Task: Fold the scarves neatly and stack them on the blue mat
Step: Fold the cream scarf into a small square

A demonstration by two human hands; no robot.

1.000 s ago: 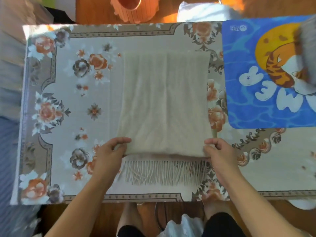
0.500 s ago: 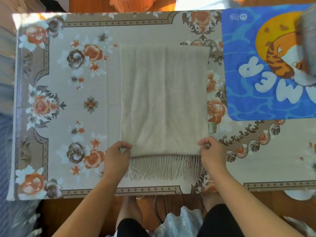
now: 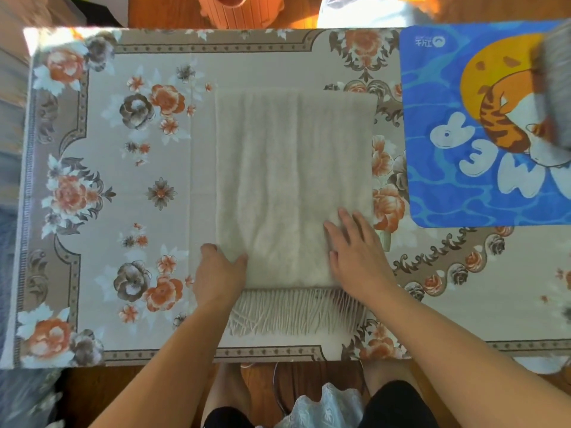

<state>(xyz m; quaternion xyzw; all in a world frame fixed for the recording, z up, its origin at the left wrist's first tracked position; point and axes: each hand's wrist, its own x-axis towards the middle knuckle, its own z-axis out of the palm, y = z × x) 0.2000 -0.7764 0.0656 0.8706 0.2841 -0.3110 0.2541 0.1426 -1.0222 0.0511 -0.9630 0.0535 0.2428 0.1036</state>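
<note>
A floral cloth (image 3: pixel 92 196) covers the table; the blue mat (image 3: pixel 438 186) lies at its far right corner, a grey scarf (image 3: pixel 556 88) on its right side; the cream scarf (image 3: pixel 290 186) lies folded mid-table, fringe nearest the person; the right hand (image 3: pixel 355 251) presses flat, fingers spread, on its near right part; the left hand (image 3: pixel 219 270) pinches its near left corner.

scarf (image 3: pixel 290 186): cream, fringed | mat (image 3: pixel 438 180): blue, orange tiger | tablecloth (image 3: pixel 123 196): beige, orange-brown florals
</note>
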